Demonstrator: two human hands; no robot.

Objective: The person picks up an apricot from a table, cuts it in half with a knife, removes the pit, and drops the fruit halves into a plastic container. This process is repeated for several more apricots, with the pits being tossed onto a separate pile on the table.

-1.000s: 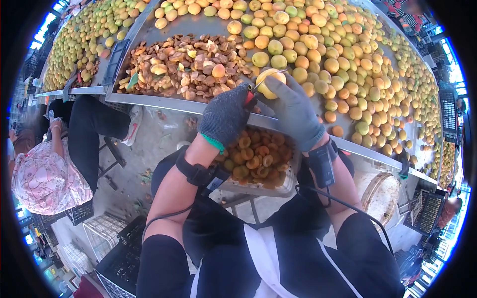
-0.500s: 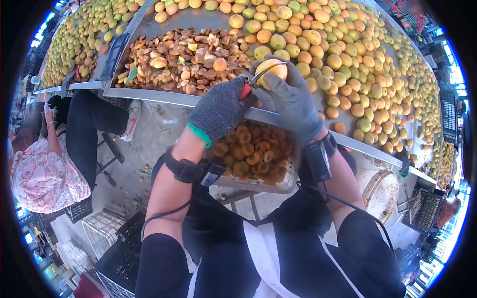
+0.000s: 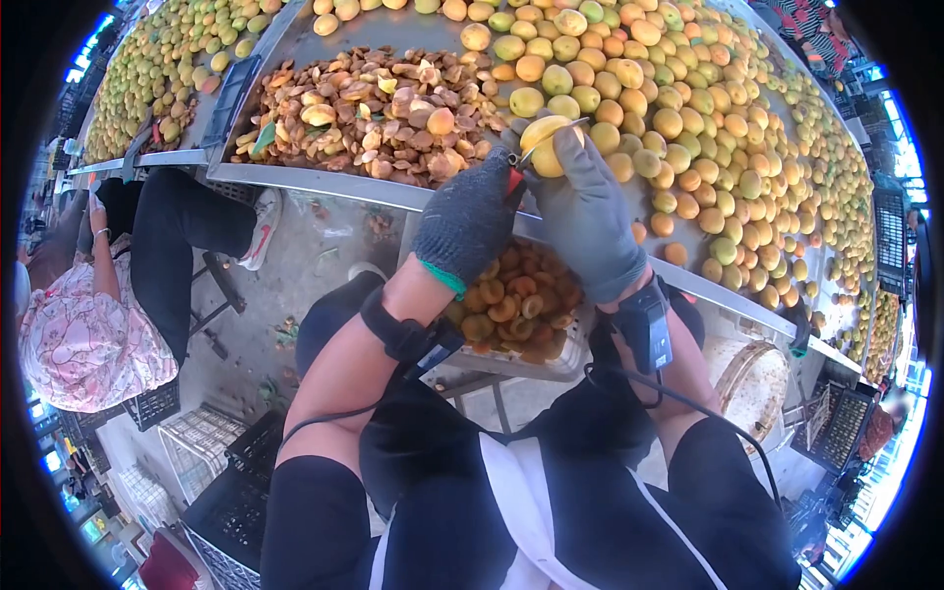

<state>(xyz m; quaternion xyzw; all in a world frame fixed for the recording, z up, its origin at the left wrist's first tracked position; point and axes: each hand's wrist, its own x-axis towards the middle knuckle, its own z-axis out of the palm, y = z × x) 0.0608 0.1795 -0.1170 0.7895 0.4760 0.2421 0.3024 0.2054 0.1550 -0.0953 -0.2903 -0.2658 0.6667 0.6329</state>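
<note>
My gloved left hand point(image 3: 464, 224) is closed round the red handle of a small knife point(image 3: 514, 181). Its thin blade lies across a yellow apricot point(image 3: 543, 160), and a cut line shows in the fruit. Fingers and thumb of my gloved right hand point(image 3: 590, 218) pinch that apricot from the right side. Both hands are above the near edge of the metal table point(image 3: 334, 187). Below them, a crate point(image 3: 565, 366) holds halved apricots point(image 3: 506, 303), partly hidden by my forearms.
Brown apricot stones and scraps point(image 3: 369, 118) lie heaped left of my hands. Whole apricots point(image 3: 678, 123) cover the table to the right. A seated person point(image 3: 93, 339) is at the left. Plastic crates point(image 3: 202, 442) and a round white container point(image 3: 752, 379) stand on the floor.
My left hand has moved right and slightly down, bringing the knife further across the apricot. My right hand has shifted a little, with its thumb now higher on the fruit.
</note>
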